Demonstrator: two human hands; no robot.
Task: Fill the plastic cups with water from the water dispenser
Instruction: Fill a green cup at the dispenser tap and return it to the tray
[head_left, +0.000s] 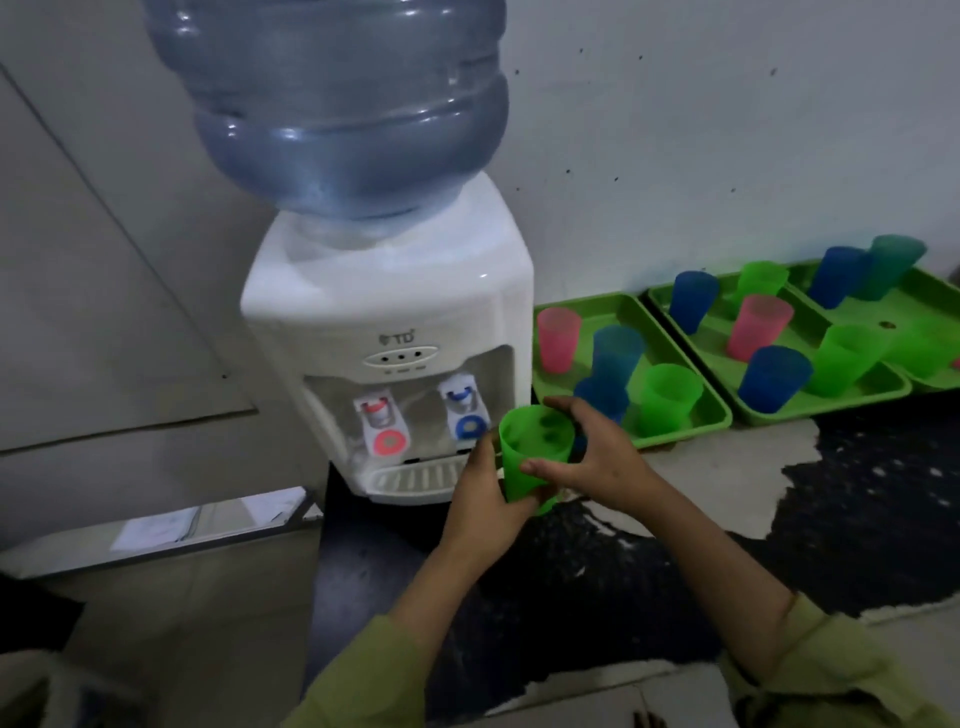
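Up top is the bottle (337, 104), blue, neck down in the white dispenser (395, 291). The dispenser stands on the dark desk (857, 493), which has pale worn patches. The dark top ends just left of the dispenser's foot, and a grey panel (104, 312) closes that side.

It's tight on the right. The near tray (680, 437) has its left rim just beside the dispenser's flank. The middle tray (831, 404) sits rim to rim with it, and the far tray (924, 296) runs off the right edge of view. All three back onto the wall (727, 130). The free room is in front, a bare strip of desk between the tray rims and the person.

Into the trays now. The near tray holds a pink cup (558, 340), two blue cups (615, 353) one behind the other, and a green cup (667, 397), all upright. The middle tray carries five cups (758, 327): two blue, two green, and a pink one in the centre. At the back of the far tray a blue cup (839, 275) and a teal cup (893, 273) stand side by side. Whether any holds water, I cannot tell.

Both hands are on the held cup (535, 457), which is green and upright. It sits just right of and in front of the blue tap (467, 413), not under it, beside the right end of the grille (415, 475). The left hand (488, 499) curls round its left side and base. The right hand (592, 452) wraps its fingers round the far side, thumb across the front. Dark blotches show through the cup wall, so its contents are unclear. The red tap (382, 426) stands apart to the left.
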